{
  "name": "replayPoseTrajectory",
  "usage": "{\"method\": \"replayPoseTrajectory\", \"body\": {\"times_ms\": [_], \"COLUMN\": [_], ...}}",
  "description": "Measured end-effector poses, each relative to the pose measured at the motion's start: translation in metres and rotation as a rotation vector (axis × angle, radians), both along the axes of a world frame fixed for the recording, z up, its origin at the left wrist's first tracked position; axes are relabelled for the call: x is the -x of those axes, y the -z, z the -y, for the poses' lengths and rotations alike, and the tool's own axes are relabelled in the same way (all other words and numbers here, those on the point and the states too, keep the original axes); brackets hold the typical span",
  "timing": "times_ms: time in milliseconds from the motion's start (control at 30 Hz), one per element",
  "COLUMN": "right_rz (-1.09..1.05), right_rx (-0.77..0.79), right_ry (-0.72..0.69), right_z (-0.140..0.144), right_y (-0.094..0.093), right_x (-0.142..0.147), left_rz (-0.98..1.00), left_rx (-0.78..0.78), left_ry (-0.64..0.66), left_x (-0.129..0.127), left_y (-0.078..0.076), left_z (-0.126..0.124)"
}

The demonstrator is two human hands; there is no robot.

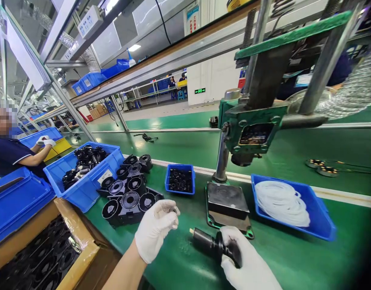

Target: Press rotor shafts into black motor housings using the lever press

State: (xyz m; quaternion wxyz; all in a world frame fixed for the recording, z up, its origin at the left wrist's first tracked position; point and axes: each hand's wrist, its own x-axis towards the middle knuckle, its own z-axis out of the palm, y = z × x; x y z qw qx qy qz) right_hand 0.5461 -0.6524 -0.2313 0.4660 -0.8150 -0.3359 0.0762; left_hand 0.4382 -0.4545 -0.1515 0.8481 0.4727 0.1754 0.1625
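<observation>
Gloved fingertips (170,210) of the left hand (155,229) pinch a small dark ring, while the right hand (248,262) is closed round the rear of a black cylinder (208,243) just above the green bench (294,257). The cylinder lies roughly level, its long axis running left, brass tip toward the left hand. It looks rigid, smooth and fairly light, best held round its body. Behind stand a press (251,129), a small bin (179,180) and a tray of white rings (320,225).

White gloves on each hand (156,229)
</observation>
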Motion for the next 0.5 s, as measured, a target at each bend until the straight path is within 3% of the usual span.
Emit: {"method": "replayPoseTrajectory", "body": {"times_ms": [200,333,500], "right_rz": [0.017,0.039,0.040], "right_rx": [-0.039,-0.046,-0.007], "right_ry": [0.042,0.049,0.026], "right_z": [-0.004,-0.003,-0.002], "right_y": [-0.010,0.002,0.014], "right_x": [0.005,0.001,-0.002], "left_rz": [-0.096,-0.124,-0.197], "left_rx": [-0.199,-0.376,-0.451], "left_ry": [-0.063,-0.121,-0.198], "left_x": [0.002,0.002,0.000], "left_y": [0.004,0.009,0.009], "left_z": [-0.002,-0.002,0.001]}}
